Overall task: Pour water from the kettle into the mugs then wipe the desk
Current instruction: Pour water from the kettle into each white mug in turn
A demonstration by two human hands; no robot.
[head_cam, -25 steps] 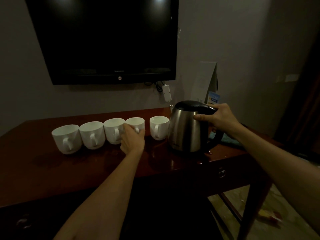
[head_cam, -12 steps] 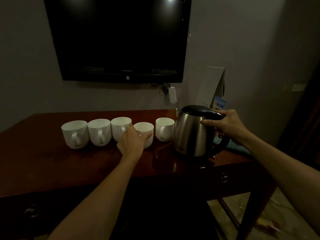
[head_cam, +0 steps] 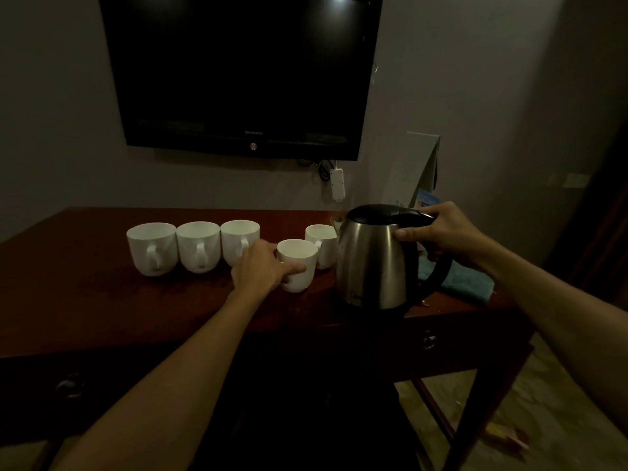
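A dim hotel-style bedroom, by the look of it. A flat black television (head_cam: 239,73) hangs on the plain grey wall, a white power strip (head_cam: 337,183) dangling beneath it. Under that stands a dark polished wooden desk (head_cam: 102,300) with drawer pulls, set out guest-room fashion: a row of matching white mugs (head_cam: 197,246), a steel electric kettle (head_cam: 373,263), and a standing information card (head_cam: 416,168) against the wall.

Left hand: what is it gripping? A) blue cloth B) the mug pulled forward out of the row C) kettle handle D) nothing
B: the left hand curls round the white mug that sits nearer than the other four, while the right hand holds the kettle.
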